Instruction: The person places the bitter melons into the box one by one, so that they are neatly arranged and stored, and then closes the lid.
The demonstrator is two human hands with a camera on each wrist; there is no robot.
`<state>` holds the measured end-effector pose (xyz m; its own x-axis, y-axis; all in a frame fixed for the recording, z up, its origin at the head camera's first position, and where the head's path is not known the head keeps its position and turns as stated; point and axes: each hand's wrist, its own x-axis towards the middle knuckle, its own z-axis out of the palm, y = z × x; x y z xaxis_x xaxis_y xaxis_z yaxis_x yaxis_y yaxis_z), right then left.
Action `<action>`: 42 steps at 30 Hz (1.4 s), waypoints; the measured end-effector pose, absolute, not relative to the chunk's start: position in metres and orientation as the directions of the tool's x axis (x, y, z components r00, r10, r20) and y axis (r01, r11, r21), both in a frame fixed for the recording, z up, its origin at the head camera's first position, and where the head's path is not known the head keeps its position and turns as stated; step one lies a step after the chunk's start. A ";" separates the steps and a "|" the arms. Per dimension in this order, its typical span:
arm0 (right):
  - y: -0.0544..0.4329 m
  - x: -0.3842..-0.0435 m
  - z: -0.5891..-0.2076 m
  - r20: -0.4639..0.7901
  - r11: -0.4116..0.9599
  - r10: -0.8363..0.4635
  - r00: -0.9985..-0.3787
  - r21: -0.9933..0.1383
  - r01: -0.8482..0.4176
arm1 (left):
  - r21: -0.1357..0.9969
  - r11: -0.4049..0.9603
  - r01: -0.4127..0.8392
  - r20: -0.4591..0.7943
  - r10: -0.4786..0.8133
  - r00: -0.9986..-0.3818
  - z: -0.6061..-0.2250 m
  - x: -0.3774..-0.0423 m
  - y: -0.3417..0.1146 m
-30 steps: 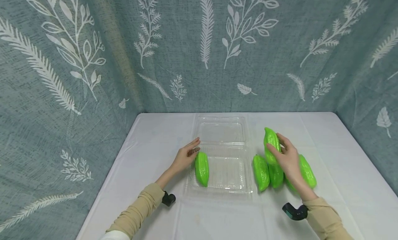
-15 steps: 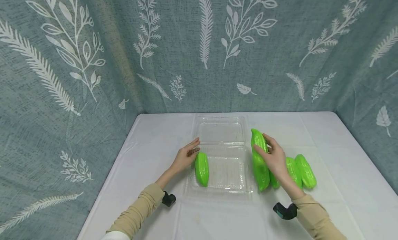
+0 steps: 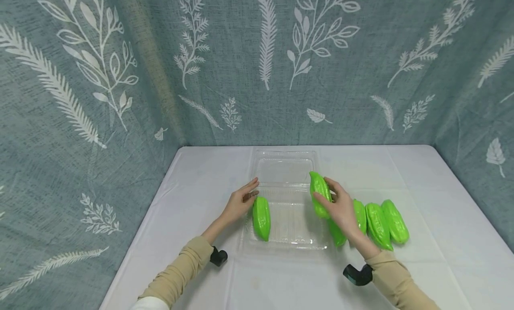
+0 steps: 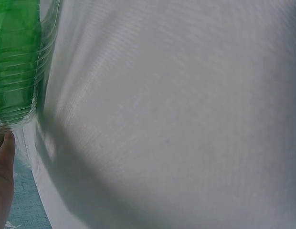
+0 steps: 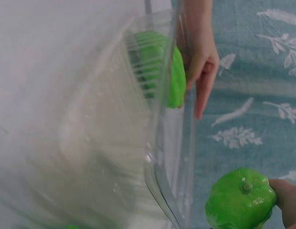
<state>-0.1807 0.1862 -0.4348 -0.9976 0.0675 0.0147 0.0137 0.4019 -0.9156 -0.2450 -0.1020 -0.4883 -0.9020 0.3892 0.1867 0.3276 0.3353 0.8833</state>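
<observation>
A glossy green bitter melon [image 3: 320, 195] is gripped in my right hand [image 3: 339, 207], raised over the right side of a clear plastic clamshell box [image 3: 287, 245]. Its rounded stem end [image 5: 241, 198] shows in the right wrist view, with part of the hand beside it. Another bitter melon [image 3: 262, 218] lies lengthwise inside the box along its left wall. My left hand [image 3: 238, 203] rests at the box's left edge near the hinge, fingers extended. In the left wrist view, a fingertip [image 4: 8, 140] touches the box under the green melon [image 4: 16, 57].
Several more bitter melons [image 3: 378, 225] lie side by side right of the box, some partly behind my right hand. The box's open lid [image 3: 286, 167] lies flat behind its base. A white cloth [image 3: 192, 185] covers the table, with a leaf-patterned curtain [image 3: 249, 69] around it.
My right hand has carried the bitter melon leftward from above the others to over the box's right side. My left hand has stayed in place.
</observation>
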 end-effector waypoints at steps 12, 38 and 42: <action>0.162 -0.175 -0.446 0.013 0.393 0.015 -1.000 -0.919 -0.006 | 0.879 0.356 0.319 0.152 0.425 -0.893 -0.461 -0.233 -0.101; 0.119 -0.177 -0.471 -0.028 0.431 -0.034 -0.999 -0.902 0.010 | 0.885 0.320 0.339 0.185 0.426 -0.885 -0.465 -0.235 -0.101; 0.113 -0.176 -0.476 -0.060 0.439 -0.038 -0.997 -0.898 0.037 | 0.886 0.326 0.330 0.174 0.427 -0.887 -0.465 -0.235 -0.101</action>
